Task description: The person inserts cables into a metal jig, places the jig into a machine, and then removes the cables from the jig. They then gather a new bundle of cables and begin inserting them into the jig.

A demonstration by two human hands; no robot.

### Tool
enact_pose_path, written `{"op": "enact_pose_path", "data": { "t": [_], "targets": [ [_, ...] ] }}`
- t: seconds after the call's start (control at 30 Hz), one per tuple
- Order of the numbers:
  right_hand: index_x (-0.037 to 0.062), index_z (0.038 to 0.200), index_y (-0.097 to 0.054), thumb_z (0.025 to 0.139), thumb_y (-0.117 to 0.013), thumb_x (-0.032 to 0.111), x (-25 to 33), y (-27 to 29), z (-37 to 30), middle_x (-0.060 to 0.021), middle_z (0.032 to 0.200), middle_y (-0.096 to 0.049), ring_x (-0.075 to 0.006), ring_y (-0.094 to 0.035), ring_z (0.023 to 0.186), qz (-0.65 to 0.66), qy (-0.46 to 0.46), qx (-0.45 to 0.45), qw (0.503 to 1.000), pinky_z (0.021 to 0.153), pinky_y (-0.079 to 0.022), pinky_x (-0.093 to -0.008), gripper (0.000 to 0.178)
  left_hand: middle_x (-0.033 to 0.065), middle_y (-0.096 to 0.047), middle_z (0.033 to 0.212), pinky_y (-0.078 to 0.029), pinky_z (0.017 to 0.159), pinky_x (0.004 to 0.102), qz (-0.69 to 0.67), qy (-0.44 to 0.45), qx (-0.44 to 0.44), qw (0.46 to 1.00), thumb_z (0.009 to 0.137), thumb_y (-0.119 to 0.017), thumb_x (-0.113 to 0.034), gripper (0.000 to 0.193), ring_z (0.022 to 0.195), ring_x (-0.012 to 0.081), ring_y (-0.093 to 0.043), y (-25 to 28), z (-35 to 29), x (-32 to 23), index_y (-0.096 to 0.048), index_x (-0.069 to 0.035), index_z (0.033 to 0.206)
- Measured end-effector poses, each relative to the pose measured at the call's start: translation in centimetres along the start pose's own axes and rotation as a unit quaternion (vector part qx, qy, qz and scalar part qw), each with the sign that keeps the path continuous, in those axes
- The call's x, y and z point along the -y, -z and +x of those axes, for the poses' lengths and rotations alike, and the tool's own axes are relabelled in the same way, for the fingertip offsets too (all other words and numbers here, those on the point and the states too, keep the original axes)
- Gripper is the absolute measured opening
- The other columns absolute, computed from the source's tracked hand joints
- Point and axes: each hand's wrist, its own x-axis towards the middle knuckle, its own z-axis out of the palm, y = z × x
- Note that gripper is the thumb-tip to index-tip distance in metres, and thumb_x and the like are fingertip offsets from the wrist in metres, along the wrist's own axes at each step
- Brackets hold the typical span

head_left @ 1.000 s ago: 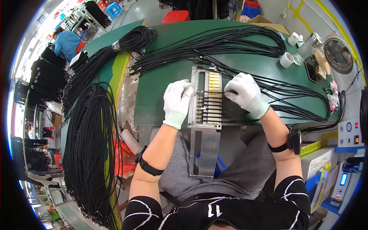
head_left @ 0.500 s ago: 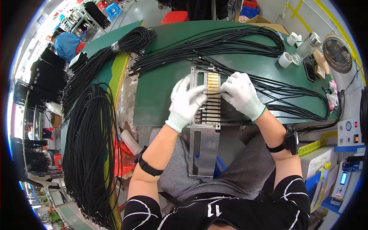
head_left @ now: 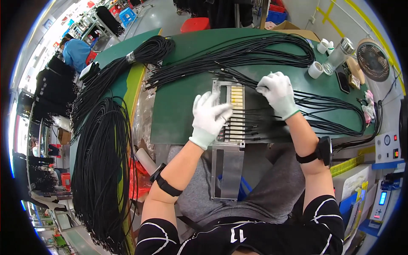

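A metal fixture [head_left: 222, 146] with a row of pale yellow slots [head_left: 237, 94] lies at the table's front edge, its lower end reaching over my lap. Several black cables [head_left: 248, 126] lie across its lower slots and stick out to the right. Over the fixture's left side is my left hand [head_left: 208, 118], white-gloved, fingers spread, thumb and forefinger near the slots. My right hand [head_left: 277, 94], also gloved, is up and right of the fixture with curled fingers, at a bundle of black cables [head_left: 243, 76]. Whatever its fingertips pinch is hidden.
Coiled black cables [head_left: 293, 40] span the back of the green table [head_left: 187, 106]. A large cable bundle [head_left: 100, 170] hangs on the left. At the right stand a glass bottle [head_left: 338, 57], white tape rolls [head_left: 315, 69], a phone [head_left: 342, 82] and a fan [head_left: 373, 59].
My right hand has moved up and right, away from the slots to the loose cable bundle. The left hand has shifted slightly down and its fingers have spread.
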Motion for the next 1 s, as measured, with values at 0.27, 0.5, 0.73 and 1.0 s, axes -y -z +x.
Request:
{"op": "enact_pose_path", "data": {
  "t": [0.27, 0.5, 0.73, 1.0],
  "targets": [
    [0.013, 0.076, -0.07, 0.075, -0.078, 0.026, -0.9, 1.0, -1.0, -0.0049, 0.077, -0.066, -0.0301, -0.061, 0.082, 0.163, 0.066, 0.083, 0.981, 0.076, -0.048, -0.042, 0.016, 0.0144, -0.07, 0.112, -0.045, 0.101, 0.0451, -0.139, 0.102, -0.152, 0.973, 0.088, -0.073, -0.024, 0.019, 0.11, 0.0338, -0.061, 0.0, 1.1, 1.6, -0.067, -0.006, 0.083],
    [0.0101, 0.087, -0.072, 0.076, -0.079, 0.026, 7.3, -0.1, -1.0, -0.0058, 0.081, -0.067, -0.0302, -0.06, 0.086, 0.186, 0.143, -0.025, 0.972, 0.081, -0.047, -0.0403, 0.021, 0.0137, -0.072, 0.106, -0.046, 0.099, 0.0434, -0.181, -0.024, -0.122, 0.975, 0.089, -0.072, -0.018, 0.017, 0.109, 0.0334, -0.061, 0.0, 1.0, -0.2, -0.065, -0.003, 0.082],
    [0.0113, 0.092, -0.075, 0.078, -0.078, 0.025, 3.9, 1.2, -0.8, -0.0066, 0.081, -0.069, -0.03, -0.061, 0.083, 0.196, 0.049, 0.085, 0.976, 0.078, -0.047, -0.0406, 0.019, 0.0121, -0.072, 0.107, -0.047, 0.096, 0.0415, -0.183, 0.097, -0.144, 0.968, 0.088, -0.073, -0.017, 0.017, 0.109, 0.0314, -0.061, 1.3, 0.7, 1.5, -0.066, -0.002, 0.083],
    [0.013, 0.084, -0.071, 0.077, -0.076, 0.018, 3.4, 0.5, -1.5, -0.004, 0.077, -0.066, -0.0274, -0.061, 0.084, 0.144, 0.095, 0.052, 0.984, 0.078, -0.046, -0.0394, 0.01, 0.0119, -0.073, 0.105, -0.048, 0.094, 0.0408, -0.112, 0.114, -0.123, 0.979, 0.09, -0.071, -0.019, 0.015, 0.105, 0.0298, -0.062, 1.0, 0.7, 1.1, -0.072, -0.005, 0.092]
  ]
}}
